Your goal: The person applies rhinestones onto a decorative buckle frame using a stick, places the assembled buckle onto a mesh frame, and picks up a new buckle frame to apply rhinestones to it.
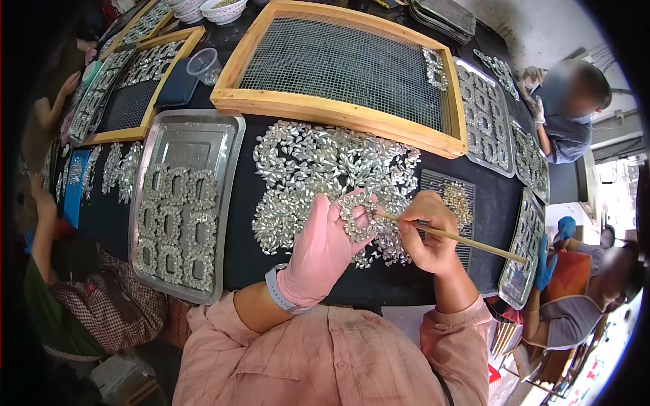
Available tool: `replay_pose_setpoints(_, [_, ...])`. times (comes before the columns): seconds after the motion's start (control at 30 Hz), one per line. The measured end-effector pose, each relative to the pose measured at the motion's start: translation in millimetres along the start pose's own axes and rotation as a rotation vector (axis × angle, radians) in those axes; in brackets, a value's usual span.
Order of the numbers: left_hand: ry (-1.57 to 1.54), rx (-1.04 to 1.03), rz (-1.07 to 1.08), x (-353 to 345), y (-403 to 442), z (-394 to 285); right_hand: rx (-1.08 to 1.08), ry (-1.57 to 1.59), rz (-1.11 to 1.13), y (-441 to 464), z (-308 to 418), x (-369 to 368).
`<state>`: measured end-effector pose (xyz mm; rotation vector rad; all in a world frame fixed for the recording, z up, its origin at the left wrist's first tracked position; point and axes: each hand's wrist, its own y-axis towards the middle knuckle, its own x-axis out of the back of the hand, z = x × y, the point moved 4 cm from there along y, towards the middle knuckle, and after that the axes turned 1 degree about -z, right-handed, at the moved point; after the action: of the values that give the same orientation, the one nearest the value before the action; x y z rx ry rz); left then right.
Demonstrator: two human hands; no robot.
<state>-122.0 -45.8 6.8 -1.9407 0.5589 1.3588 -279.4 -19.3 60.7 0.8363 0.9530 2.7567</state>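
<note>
My left hand (315, 256), in a pink glove, holds an oval ring of clear crystals (347, 218) between its fingers. In my bare right hand (430, 233) is a thin wooden stick (482, 245), gripped like a pencil. The stick's tip meets the right side of the ring. Beneath and beyond both hands spreads a large heap of loose, leaf-shaped crystals (325, 159) on the black cloth. Beside my right hand lies a dark ribbed mat (432, 178) with small gold-coloured pieces (457, 201) on it.
On the left, a metal tray (193, 135) carries several finished-looking crystal rings (201, 230). A wood-framed mesh screen (338, 116) stands behind the heap. More filled trays (484, 111) line the right side. A clear plastic cup (203, 64) stands upper left. Co-workers (575, 108) sit around the table.
</note>
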Motion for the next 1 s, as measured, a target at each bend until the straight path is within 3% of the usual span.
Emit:
replay_pose_setpoints(0.17, [0.039,0.012,-0.06,-4,-1,-2,0.013,-0.008,-0.128,0,-3,10])
replay_pose_setpoints(0.23, [0.015,0.021,-0.024,3,-1,0,-0.342,0.116,-0.362,-12,-24,15])
replay_pose_setpoints(0.3, [0.016,0.027,0.009,5,0,1,-0.321,-0.197,-0.34,-1,-37,23])
replay_pose_setpoints(0.47, [0.021,0.042,-0.037,4,-2,1,-0.502,-0.152,-0.335,-6,-75,25])
replay_pose_setpoints(0.6, [0.037,0.048,-0.039,3,-3,1,-0.499,-0.231,-0.283,-5,-80,23])
replay_pose_setpoints(0.8, [0.037,0.023,-0.013,1,-2,0,-0.433,-0.104,-0.361,-4,-66,26])
replay_pose_setpoints(1.0, [0.023,0.015,-0.006,5,-1,2,-0.573,-0.123,-0.261,-4,-78,21])
